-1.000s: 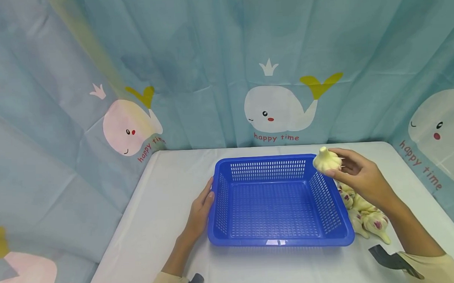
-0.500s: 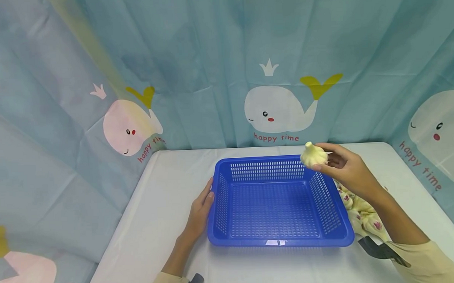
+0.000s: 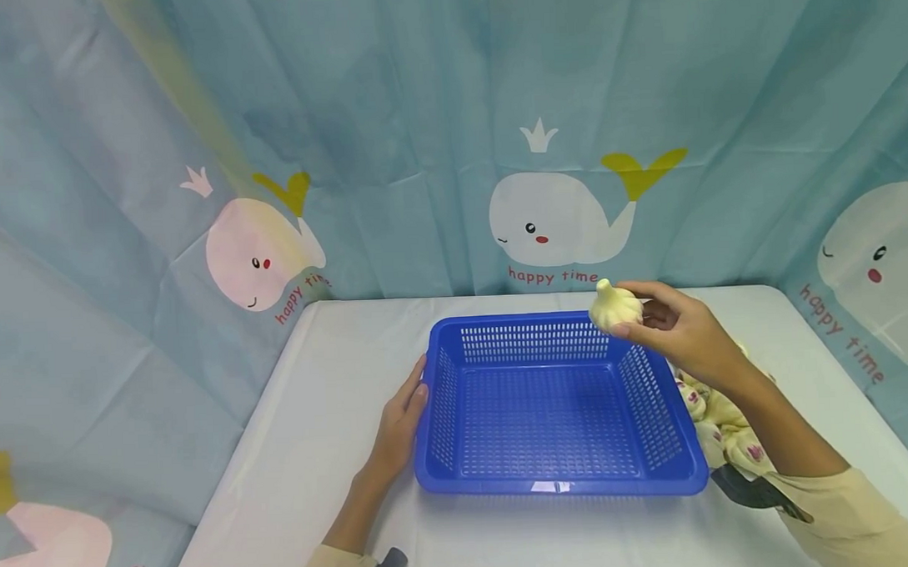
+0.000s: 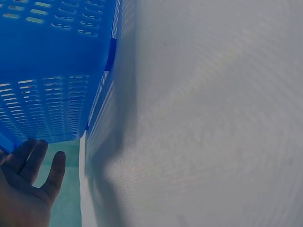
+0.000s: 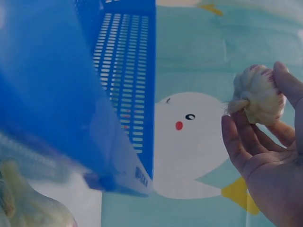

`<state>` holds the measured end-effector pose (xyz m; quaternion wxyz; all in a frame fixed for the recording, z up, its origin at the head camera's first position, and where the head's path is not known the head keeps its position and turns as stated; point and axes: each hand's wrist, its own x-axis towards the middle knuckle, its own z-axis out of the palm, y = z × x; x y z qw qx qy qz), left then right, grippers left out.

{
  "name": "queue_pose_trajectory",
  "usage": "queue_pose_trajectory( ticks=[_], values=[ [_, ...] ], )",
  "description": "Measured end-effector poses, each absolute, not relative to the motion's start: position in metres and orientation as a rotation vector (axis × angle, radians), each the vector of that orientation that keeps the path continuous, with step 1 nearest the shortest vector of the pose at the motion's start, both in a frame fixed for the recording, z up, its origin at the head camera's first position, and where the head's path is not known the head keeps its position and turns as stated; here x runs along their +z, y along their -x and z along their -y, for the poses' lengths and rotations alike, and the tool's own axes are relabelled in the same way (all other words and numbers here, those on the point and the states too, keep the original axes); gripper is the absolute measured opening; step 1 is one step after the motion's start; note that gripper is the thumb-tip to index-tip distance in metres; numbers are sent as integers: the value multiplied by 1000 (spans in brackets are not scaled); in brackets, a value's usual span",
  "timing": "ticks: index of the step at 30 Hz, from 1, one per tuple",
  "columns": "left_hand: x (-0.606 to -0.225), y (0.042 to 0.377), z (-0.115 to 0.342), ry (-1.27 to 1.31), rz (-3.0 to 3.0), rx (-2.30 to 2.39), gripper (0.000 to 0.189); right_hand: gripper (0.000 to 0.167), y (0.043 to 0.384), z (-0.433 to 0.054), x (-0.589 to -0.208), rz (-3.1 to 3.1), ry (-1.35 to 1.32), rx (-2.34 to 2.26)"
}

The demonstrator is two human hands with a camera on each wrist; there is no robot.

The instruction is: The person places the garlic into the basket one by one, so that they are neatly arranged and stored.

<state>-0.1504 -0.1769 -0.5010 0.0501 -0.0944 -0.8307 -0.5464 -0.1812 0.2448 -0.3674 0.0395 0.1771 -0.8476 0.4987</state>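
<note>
My right hand [image 3: 681, 334] pinches a whole garlic bulb [image 3: 614, 307] between thumb and fingers, stem pointing up. In the head view the bulb overlaps the far right corner of a blue perforated plastic basket [image 3: 562, 486]. Seen in the right wrist view, the garlic bulb [image 5: 259, 94] shows purple streaks and a tuft of roots. At the basket's left side rests my left hand [image 3: 396, 427], its fingers fairly straight against the outer wall and rim. In the left wrist view, the left hand's fingertips [image 4: 41, 143] meet the blue wall. Only bare basket floor shows inside.
Several garlic bulbs [image 3: 745, 447] lie heaped on the white table [image 3: 336, 354] just right of the basket, partly behind the right forearm. A blue curtain [image 3: 407, 227] printed with whales hangs around the table's back and sides.
My right hand has carried the garlic bulb leftward and slightly up, from beyond the basket's right rim to over its far right corner. The left hand and the basket stay put.
</note>
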Motion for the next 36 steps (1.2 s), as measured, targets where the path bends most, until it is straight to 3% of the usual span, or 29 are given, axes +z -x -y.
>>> queue_pose_trajectory(
  ticks=[15, 36],
  values=[
    [-502, 151, 177, 295, 2523, -1682, 58, 64, 200, -217, -360, 2546, -668, 1773],
    [-507, 152, 178, 316, 2496, -1714, 56, 61, 233, -183, -381, 2616, -762, 2018]
  ],
)
